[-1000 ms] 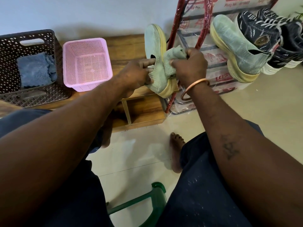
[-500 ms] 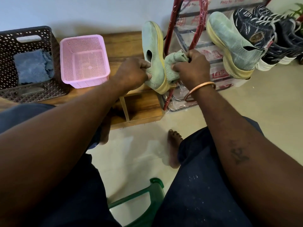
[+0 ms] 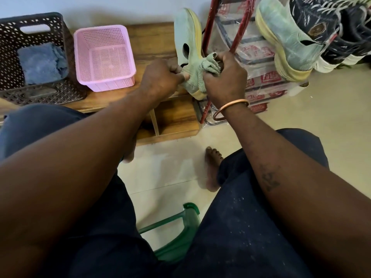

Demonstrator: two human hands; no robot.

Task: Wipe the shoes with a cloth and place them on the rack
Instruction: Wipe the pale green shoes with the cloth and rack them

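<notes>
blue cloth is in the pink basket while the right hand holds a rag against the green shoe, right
No: the head view shows the blue cloth in the dark basket; the right hand does hold a rag against the green shoe.

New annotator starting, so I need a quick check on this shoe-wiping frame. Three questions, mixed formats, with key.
1. Multiple choice: what colour is the cloth in the dark basket? A) blue B) red C) white
2. True or false: the right hand grips the green cloth against the held shoe, which the left hand pinches.
3. Short answer: beside the dark shoes, how many green shoes sit on the rack?

Key: 1 A; 2 true; 3 one.
</notes>
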